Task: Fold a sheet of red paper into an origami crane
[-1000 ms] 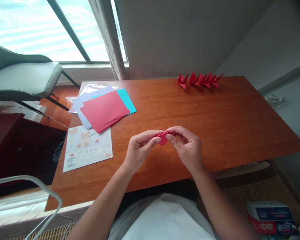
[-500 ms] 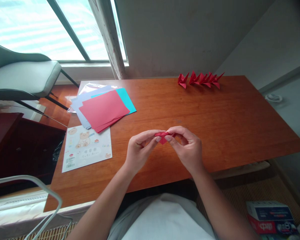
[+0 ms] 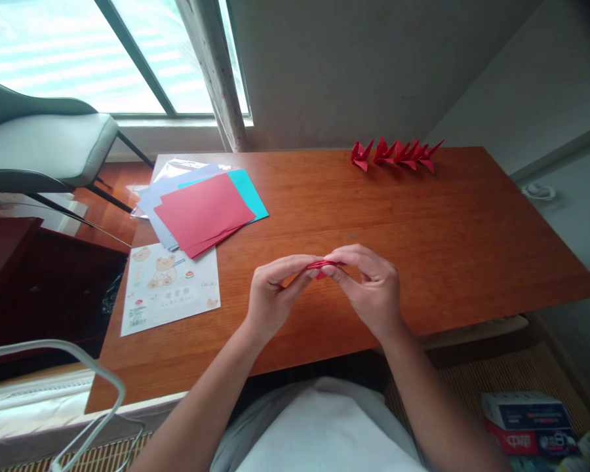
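A small folded piece of red paper (image 3: 320, 266) is held above the wooden table (image 3: 423, 229), pinched from both sides. My left hand (image 3: 274, 295) grips its left end between thumb and fingers. My right hand (image 3: 370, 288) pinches its right end, fingers curled over it. Most of the paper is hidden by my fingertips. A row of several red folded paper cranes (image 3: 396, 154) stands at the table's far edge, well apart from my hands.
A stack of coloured sheets (image 3: 201, 210), red on top, lies at the table's left, with a printed bear sheet (image 3: 170, 288) in front of it. A grey chair (image 3: 44, 147) stands by the window. Boxes (image 3: 535, 426) lie on the floor at lower right.
The red paper has been pressed flatter between my fingertips, so less of it hangs below. Both hands stay in the same place over the table.
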{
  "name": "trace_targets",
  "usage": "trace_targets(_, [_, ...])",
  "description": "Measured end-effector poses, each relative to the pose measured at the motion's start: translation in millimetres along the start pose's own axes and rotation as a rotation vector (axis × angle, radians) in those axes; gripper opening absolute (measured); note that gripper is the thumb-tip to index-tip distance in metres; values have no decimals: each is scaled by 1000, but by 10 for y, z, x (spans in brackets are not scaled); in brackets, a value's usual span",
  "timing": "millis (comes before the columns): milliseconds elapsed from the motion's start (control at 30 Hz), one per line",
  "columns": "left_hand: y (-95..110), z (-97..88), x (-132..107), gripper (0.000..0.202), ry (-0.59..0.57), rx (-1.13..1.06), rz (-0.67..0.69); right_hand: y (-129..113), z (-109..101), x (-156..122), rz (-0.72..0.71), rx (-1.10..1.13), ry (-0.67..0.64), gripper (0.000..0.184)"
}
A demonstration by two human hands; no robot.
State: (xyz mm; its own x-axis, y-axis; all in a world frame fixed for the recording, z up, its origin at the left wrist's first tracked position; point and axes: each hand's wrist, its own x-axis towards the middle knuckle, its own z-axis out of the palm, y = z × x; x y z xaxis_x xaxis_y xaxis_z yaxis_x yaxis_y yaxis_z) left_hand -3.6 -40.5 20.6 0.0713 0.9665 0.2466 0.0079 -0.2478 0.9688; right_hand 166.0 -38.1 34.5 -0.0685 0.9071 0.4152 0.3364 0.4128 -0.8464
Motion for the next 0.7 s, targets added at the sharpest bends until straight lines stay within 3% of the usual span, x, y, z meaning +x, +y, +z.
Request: trace_targets(700, [-20,-10,-15,16,-40,8,82,-39,-62,8,-31,16,-43,11])
